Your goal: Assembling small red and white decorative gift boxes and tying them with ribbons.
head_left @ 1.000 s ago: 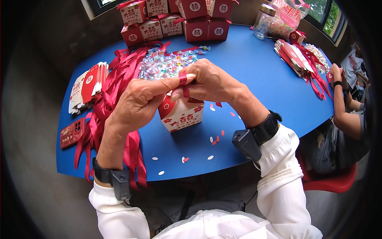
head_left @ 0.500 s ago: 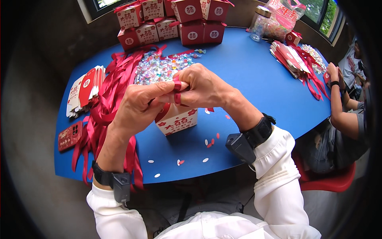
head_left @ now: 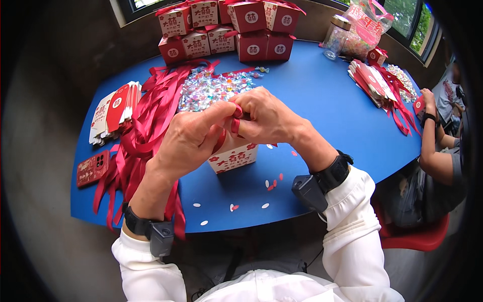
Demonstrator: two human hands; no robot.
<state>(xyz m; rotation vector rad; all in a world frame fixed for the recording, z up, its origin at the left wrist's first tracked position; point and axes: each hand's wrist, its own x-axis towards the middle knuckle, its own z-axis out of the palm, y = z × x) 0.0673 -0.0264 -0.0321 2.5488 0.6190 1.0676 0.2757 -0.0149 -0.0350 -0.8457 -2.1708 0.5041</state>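
A small white-and-red gift box (head_left: 234, 159) stands upright on the blue table, right under my hands. Above its top, my left hand (head_left: 193, 132) and my right hand (head_left: 265, 117) meet, fingers bent and closed on a red ribbon (head_left: 235, 125). Loops of the ribbon show between the fingers of both hands. The box's upper part and most of the ribbon are hidden behind the hands. Just beyond them lies a heap of candies (head_left: 211, 88) in shiny clear wrappers.
Loose red ribbons (head_left: 151, 118) and flat folded boxes (head_left: 114, 111) lie on the left, near a red phone (head_left: 93, 168). Finished boxes (head_left: 221, 38) are stacked at the back. A glass jar (head_left: 336, 38) and candy bag (head_left: 363, 32) stand back right. Another person (head_left: 436, 136) sits at right.
The whole scene has shifted slightly to the right in view. My hands stay together over the box, still pinching the ribbon, with the fingers a little re-bent.
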